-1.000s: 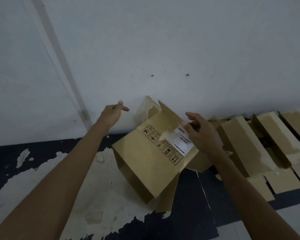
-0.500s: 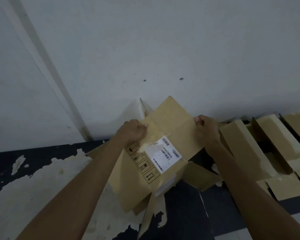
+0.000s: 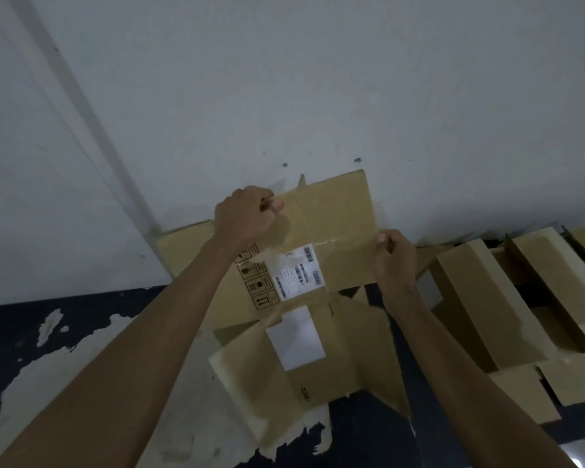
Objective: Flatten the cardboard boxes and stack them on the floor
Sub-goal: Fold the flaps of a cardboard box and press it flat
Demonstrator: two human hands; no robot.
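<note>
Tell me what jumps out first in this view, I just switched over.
A cardboard box with a white label, held up mid-frame against the grey wall. The left hand grips its upper left edge, the right hand pinches its right edge. More boxes lie on the floor to the right.

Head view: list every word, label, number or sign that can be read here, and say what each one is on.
Nothing can be quoted with confidence.
Shipping label on the held box: barcodes and print, too blurred to read.
Black handling symbols beside it: one looks like up-arrows, the others are unclear.
White sheet on the lower panel: appears blank.
Dark print near the bottom edge: too small to read.
</note>
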